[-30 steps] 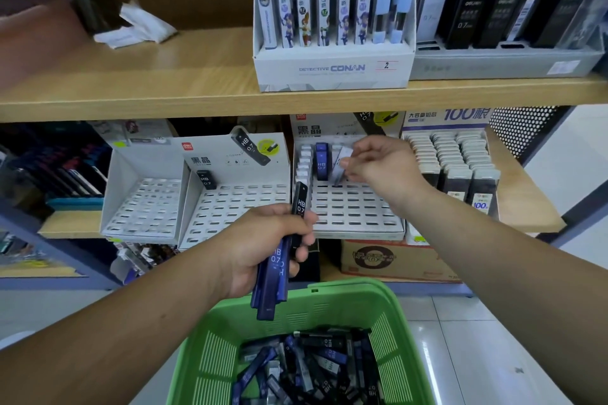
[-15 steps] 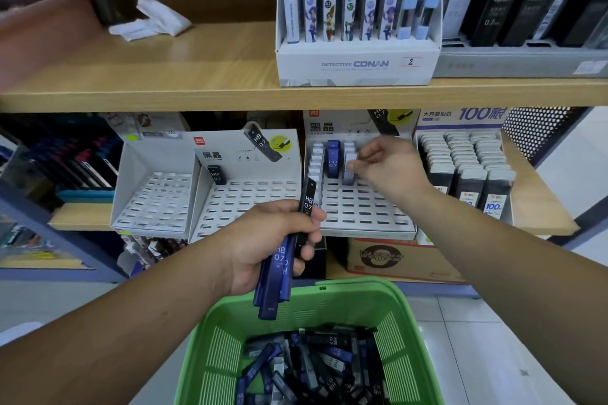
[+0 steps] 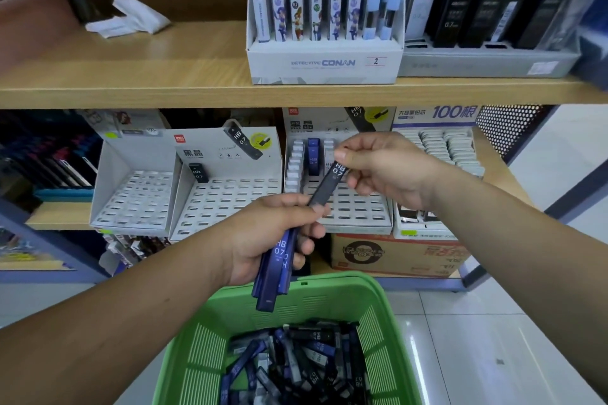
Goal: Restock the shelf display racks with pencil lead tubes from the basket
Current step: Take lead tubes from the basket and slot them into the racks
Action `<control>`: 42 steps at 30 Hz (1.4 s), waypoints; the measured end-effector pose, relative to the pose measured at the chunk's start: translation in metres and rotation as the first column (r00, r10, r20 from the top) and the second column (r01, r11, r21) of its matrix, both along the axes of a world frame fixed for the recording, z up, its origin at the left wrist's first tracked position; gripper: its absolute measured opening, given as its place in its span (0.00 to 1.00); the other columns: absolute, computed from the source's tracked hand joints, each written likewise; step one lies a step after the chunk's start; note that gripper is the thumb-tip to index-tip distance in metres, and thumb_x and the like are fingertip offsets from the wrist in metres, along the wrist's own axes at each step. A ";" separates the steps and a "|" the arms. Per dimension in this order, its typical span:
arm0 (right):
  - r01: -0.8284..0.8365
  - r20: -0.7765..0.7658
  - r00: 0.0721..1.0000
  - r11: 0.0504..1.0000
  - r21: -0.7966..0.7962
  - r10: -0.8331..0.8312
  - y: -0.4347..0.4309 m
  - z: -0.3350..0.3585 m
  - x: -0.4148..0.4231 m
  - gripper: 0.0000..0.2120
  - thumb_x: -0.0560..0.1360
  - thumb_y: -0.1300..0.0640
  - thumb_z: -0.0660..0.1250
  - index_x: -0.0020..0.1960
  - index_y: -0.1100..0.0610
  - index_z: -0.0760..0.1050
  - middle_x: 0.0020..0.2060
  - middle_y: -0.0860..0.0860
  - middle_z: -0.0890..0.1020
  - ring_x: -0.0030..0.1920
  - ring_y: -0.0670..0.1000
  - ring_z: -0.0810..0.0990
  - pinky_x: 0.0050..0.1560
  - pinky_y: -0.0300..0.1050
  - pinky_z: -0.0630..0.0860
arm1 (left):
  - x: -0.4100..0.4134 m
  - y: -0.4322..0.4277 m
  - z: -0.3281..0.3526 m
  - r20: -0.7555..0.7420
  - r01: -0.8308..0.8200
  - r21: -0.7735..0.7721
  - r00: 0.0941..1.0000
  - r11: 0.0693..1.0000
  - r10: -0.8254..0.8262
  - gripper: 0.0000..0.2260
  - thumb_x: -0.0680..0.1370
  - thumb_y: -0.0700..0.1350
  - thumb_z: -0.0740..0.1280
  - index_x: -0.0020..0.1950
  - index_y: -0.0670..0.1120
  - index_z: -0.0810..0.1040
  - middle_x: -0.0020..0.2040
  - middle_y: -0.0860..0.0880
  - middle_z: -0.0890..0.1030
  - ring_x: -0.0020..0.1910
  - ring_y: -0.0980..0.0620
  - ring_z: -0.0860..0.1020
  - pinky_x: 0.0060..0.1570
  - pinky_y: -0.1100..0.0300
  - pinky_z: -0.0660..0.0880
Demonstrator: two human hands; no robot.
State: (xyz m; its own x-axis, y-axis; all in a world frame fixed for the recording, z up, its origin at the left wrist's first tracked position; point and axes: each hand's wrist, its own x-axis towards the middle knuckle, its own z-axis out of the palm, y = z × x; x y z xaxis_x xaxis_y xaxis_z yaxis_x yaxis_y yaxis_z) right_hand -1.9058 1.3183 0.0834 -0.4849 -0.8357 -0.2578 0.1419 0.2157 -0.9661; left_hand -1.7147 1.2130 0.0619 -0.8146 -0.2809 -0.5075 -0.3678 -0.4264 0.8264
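now the right hand (image 3: 388, 171) is off the right rack (image 3: 348, 212), where it reached half a second ago, and has come back toward the left hand (image 3: 269, 237). its thumb and forefinger pinch the top end of a dark tube (image 3: 325, 189) marked hb 0.7, which slants up from the left thumb. the left hand still grips the bundle (image 3: 274, 276), fingers curled round it, above the basket (image 3: 390, 322).

counted: three white slotted racks stand side by side on the lower shelf (image 3: 56, 215). one blue tube (image 3: 313, 156) stands at the back of the right rack, one black tube (image 3: 198, 172) in the middle rack (image 3: 230, 204). the bundle holds at least three blue tubes; i cannot tell the exact number. the heap (image 3: 296, 362) in the basket is too tangled to count.
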 end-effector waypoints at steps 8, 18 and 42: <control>0.052 0.175 0.984 0.995 -0.089 -0.035 0.000 -0.005 0.007 0.07 0.74 0.67 0.74 0.52 0.63 0.81 0.37 0.57 0.85 0.34 0.51 0.82 0.34 0.41 0.82 | -0.015 0.009 -0.003 -0.043 -0.109 -0.047 0.993 0.993 0.107 0.01 0.81 0.41 0.71 0.49 0.45 0.81 0.36 0.46 0.77 0.28 0.51 0.70 0.30 0.60 0.68; -0.037 0.088 0.996 0.999 0.035 0.034 -0.008 -0.016 0.007 0.16 0.75 0.61 0.76 0.60 0.64 0.79 0.34 0.52 0.81 0.31 0.49 0.77 0.29 0.41 0.74 | -0.018 0.007 -0.011 0.046 -0.047 -0.145 0.997 0.988 0.054 0.03 0.80 0.43 0.72 0.52 0.44 0.80 0.35 0.47 0.72 0.29 0.50 0.70 0.30 0.58 0.68; 0.322 -0.730 0.679 0.925 0.204 -0.075 -0.054 -0.053 -0.040 0.12 0.79 0.67 0.64 0.39 0.55 0.74 0.37 0.50 0.78 0.42 0.51 0.78 0.43 0.39 0.75 | -0.002 -0.016 -0.006 -0.091 -0.265 -0.021 0.961 0.964 0.262 0.07 0.79 0.40 0.71 0.57 0.42 0.82 0.35 0.47 0.74 0.29 0.51 0.70 0.29 0.59 0.69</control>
